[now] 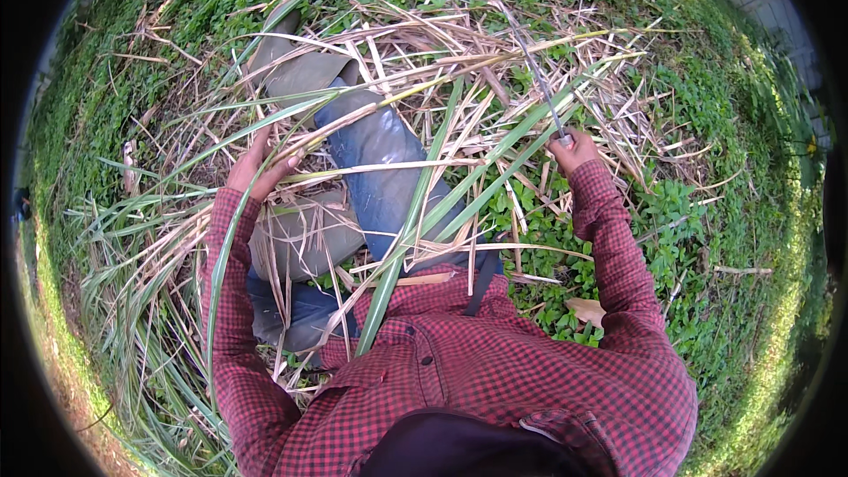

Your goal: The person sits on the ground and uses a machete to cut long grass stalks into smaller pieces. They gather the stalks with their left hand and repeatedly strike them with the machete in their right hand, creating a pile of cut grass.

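A: What's w/ the hands rn?

B: Left hand (256, 170) is curled round a bunch of dry stalks (353, 172), fingers wrapped shut on them just above the knee. Right hand (574, 148) is fisted on the handle of a long thin blade (537, 79), which points up and away over the litter.

A: Blade touching anything?

B: Can't tell, too thin, and it's lost among the straw. It sits well apart from the left-hand bunch tho.

A: How far along, you reckon?

B: Judging by what's lying about: lots of dry cane leaves (424, 26) strewn flat over the green ground cover (707, 238), so a fair bit looks stripped or cut. But long green blades (477, 177) cross the lap, more fan out on the person's left, and the gripped bunch looks uncut. I'd say mid-job, plenty left.

A: Person standing?

B: Crouched or sitting, jeans (389, 168) and boots (296, 71) stretched fwd, red check shirt (495, 371).
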`<state>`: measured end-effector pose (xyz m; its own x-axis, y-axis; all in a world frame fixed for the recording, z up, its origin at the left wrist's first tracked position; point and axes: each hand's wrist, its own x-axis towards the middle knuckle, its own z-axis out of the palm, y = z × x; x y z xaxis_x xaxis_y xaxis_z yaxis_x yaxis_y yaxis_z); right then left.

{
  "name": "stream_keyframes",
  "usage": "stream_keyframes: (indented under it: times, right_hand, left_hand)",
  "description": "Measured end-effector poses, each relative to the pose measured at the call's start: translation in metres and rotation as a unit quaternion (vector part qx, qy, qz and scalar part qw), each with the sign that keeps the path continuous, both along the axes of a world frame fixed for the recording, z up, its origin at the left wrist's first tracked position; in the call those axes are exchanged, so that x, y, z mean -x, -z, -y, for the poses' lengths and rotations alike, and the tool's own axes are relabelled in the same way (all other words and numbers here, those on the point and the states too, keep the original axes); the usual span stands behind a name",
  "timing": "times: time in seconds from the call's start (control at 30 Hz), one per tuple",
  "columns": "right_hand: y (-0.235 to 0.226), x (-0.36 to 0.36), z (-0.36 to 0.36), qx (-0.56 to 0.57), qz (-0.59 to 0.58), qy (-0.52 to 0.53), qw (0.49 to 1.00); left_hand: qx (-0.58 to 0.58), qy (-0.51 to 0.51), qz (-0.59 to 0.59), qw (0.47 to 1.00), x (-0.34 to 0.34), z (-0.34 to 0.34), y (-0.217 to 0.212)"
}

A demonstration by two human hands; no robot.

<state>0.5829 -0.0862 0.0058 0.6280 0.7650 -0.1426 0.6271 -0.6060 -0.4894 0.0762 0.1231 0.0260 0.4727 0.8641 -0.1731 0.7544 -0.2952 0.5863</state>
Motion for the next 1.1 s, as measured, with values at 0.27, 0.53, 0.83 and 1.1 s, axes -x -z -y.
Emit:
stream_keyframes:
  times: [0.27,0.53,0.83,1.1]
  right_hand:
    - [-0.009,0.067,-0.001,-0.079,-0.134,-0.03,0.987]
    - [-0.037,0.109,0.01,-0.191,-0.297,-0.024,0.935]
    - [-0.013,0.096,0.024,-0.132,-0.218,-0.086,0.963]
    - [-0.092,0.127,0.001,0.019,0.065,-0.363,0.929]
  left_hand:
    - [0.164,-0.123,0.613,0.763,-0.043,-0.045,-0.027]
    - [-0.033,-0.282,0.406,0.869,0.053,-0.2,-0.003]
    - [-0.094,-0.003,-0.006,0.996,0.032,0.007,-0.011]
    - [-0.316,-0.031,0.022,0.948,0.019,0.007,-0.013]
